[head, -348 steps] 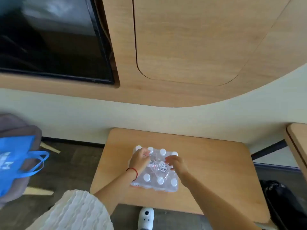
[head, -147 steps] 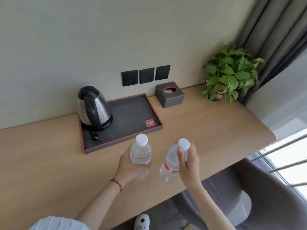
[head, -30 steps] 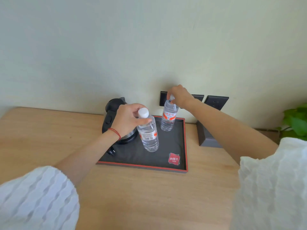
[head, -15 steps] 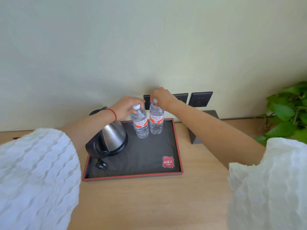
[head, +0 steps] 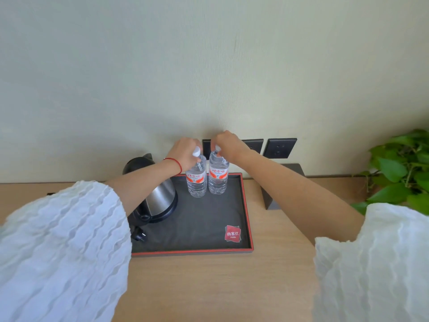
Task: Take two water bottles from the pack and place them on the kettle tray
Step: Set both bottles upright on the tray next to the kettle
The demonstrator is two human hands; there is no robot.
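Two clear water bottles with red labels stand upright side by side at the back of the dark, red-rimmed kettle tray (head: 246,205). My left hand (head: 184,152) grips the neck of the left bottle (head: 196,182), just under its white cap. My right hand (head: 226,142) holds the top of the right bottle (head: 217,180), covering most of its cap. A steel kettle (head: 157,198) with a black lid sits on the tray's left side, partly hidden by my left forearm. The pack is out of view.
The tray rests on a wooden desk (head: 220,287) against a pale wall. Dark wall sockets (head: 279,148) sit behind the bottles. A dark tissue box (head: 271,201) stands right of the tray, and a green potted plant (head: 404,170) fills the far right. The kettle's plug (head: 138,235) lies on the tray.
The left bottle has moved to the back of the tray beside the right bottle. Both hands remain on the bottle tops. The view has shifted slightly.
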